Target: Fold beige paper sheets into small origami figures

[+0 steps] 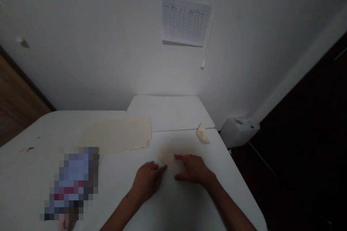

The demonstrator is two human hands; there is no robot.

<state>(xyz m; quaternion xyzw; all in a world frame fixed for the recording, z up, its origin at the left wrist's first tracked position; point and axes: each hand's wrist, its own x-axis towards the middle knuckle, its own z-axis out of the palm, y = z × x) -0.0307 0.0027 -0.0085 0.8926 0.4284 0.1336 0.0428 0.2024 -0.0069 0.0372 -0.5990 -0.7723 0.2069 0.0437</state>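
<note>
A cream piece of paper (173, 159) lies on the white table between my hands, and its near outline is hard to make out. My left hand (148, 179) rests at its left side, one finger stretched to the paper's edge and the others partly curled. On the right part of the paper lies my right hand (195, 168), its index finger and thumb spread apart with the tips down. A small folded cream paper (202, 135) sits beyond my right hand, near the table's right edge. Neither hand lifts anything.
A stack of cream sheets (121, 133) lies at the back left. Nearer, a blurred-out bluish item (73, 177) covers part of the white table (119, 177). A white plastic canister (238, 131) stands beyond the right edge. A printed chart (185, 21) hangs on the wall.
</note>
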